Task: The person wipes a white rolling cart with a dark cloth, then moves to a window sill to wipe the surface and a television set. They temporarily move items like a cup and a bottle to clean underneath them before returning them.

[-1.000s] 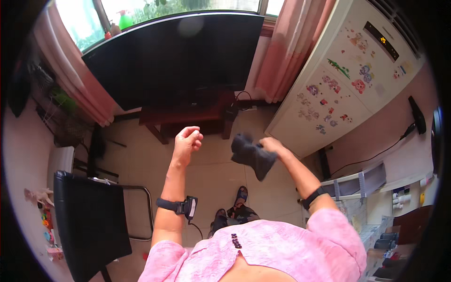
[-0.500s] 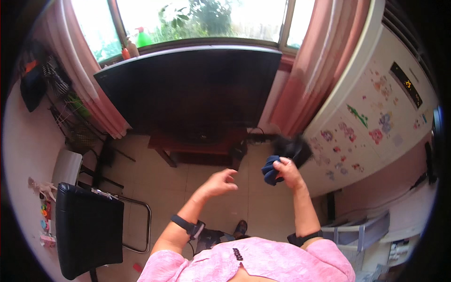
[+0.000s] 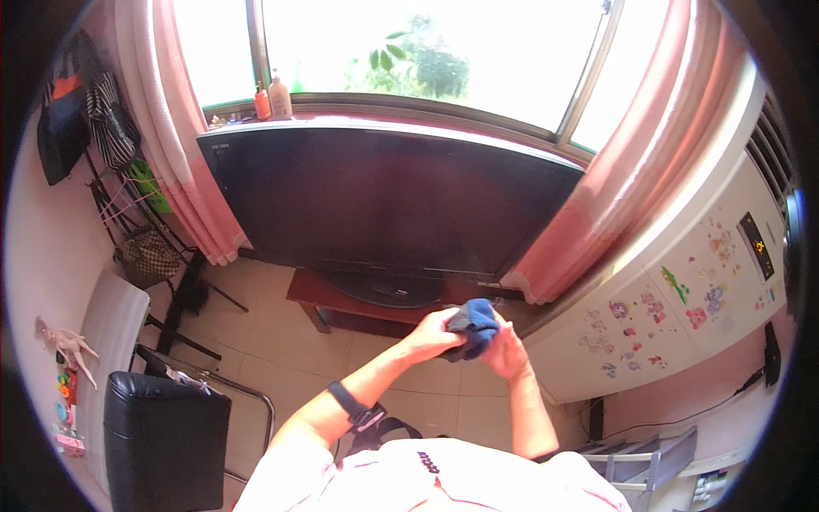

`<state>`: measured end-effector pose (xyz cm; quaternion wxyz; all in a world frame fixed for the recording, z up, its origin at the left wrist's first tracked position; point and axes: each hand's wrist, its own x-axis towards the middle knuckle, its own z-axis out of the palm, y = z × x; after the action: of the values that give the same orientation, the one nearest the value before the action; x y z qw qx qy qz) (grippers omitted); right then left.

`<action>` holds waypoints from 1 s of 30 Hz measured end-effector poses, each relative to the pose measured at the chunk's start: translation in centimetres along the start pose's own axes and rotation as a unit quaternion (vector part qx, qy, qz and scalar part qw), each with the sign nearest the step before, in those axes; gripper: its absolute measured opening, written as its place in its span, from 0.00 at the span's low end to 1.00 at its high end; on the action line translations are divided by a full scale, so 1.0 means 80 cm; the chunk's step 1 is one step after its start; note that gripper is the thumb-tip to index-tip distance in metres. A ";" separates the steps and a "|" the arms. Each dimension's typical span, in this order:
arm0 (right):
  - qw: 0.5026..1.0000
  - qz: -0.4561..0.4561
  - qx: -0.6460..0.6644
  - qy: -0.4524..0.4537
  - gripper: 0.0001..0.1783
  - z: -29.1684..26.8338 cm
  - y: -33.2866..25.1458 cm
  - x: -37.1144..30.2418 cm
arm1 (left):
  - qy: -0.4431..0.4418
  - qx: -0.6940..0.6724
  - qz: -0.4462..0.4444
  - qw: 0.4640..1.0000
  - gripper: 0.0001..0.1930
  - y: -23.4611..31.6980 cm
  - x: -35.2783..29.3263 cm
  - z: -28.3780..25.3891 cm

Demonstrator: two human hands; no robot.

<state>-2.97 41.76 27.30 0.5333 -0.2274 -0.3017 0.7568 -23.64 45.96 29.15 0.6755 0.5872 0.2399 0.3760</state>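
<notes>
A crumpled dark blue and grey cloth (image 3: 478,324) is between my two hands, in front of the low red-brown TV stand. My left hand (image 3: 432,336) grips its grey side, fingers closed on the fabric. On the blue side, my right hand (image 3: 510,353) holds it with the thumb near the top edge. The fingertips are partly hidden by the folds, and I cannot tell what kind of cloth piece it is.
Ahead stands a large black television (image 3: 384,200) on a red-brown stand (image 3: 311,297), below a bright window. A white fridge with stickers (image 3: 657,316) is at the right. A black chair (image 3: 166,435) stands at the left, and bags (image 3: 64,136) hang on the wall.
My left hand has moved right and taken hold of the cloth, which only my right hand held before. My right hand has shifted slightly left and lower. The view has tilted and turned.
</notes>
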 end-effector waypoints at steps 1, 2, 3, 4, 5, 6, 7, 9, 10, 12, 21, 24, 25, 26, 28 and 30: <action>1.000 -0.015 -0.016 -0.002 0.42 0.014 0.019 0.012 | -0.015 0.034 0.008 0.999 0.20 0.006 0.009 -0.006; 0.995 -0.047 -0.073 0.058 0.36 0.026 0.031 0.023 | 0.007 0.054 -0.018 0.998 0.20 0.011 0.014 -0.010; 0.988 -0.041 -0.104 0.111 0.30 0.036 0.031 0.034 | -0.010 0.092 -0.049 0.994 0.21 0.019 0.019 -0.022; 0.971 -0.018 -0.130 0.198 0.25 0.045 0.025 0.044 | -0.031 0.138 -0.121 0.983 0.21 0.027 0.026 -0.032; 0.973 -0.073 -0.161 0.149 0.23 0.050 0.004 0.055 | -0.022 0.104 -0.045 0.993 0.21 0.037 0.029 -0.040; 0.959 -0.097 -0.194 0.183 0.22 0.051 -0.030 0.068 | -0.008 0.078 -0.044 0.996 0.21 0.047 0.032 -0.048; 0.937 -0.184 -0.248 0.165 0.23 0.050 -0.078 0.076 | 0.054 0.308 0.094 0.945 0.20 0.064 0.037 -0.068; 0.880 -0.299 -0.309 0.203 0.24 0.046 -0.185 0.089 | 0.146 0.239 0.108 0.954 0.20 0.102 0.054 -0.109; 0.814 -0.401 -0.357 0.220 0.19 0.042 -0.235 0.105 | 0.195 0.241 0.149 0.939 0.19 0.123 0.059 -0.131; 0.693 -0.456 -0.474 0.295 0.24 0.033 -0.338 0.135 | 0.298 0.295 0.266 0.868 0.16 0.163 0.066 -0.184; 0.414 -0.329 -0.755 0.387 0.26 -0.075 -0.411 0.290 | 0.653 0.590 0.245 0.408 0.30 0.297 0.008 -0.540; 0.323 -0.322 -0.790 0.411 0.25 -0.069 -0.395 0.296 | 0.710 0.399 0.146 0.562 0.36 0.301 -0.011 -0.639; 0.317 -0.338 -0.798 0.387 0.24 -0.056 -0.385 0.297 | 0.677 0.422 0.189 0.573 0.36 0.300 -0.012 -0.663; 0.318 -0.357 -0.795 0.373 0.24 -0.037 -0.375 0.302 | 0.662 0.421 0.202 0.586 0.36 0.297 -0.015 -0.680; 0.386 -0.377 -0.777 0.323 0.22 0.013 -0.329 0.327 | 0.648 0.419 0.244 0.587 0.31 0.288 -0.022 -0.699; 0.386 -0.388 -0.782 0.297 0.20 0.078 -0.262 0.359 | 0.653 0.393 0.233 0.604 0.29 0.283 -0.024 -0.706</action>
<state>-2.46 72.78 45.75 0.4115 -0.6123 -0.6388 -0.2183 -73.17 79.68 39.90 -0.0671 0.4310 0.5967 0.6735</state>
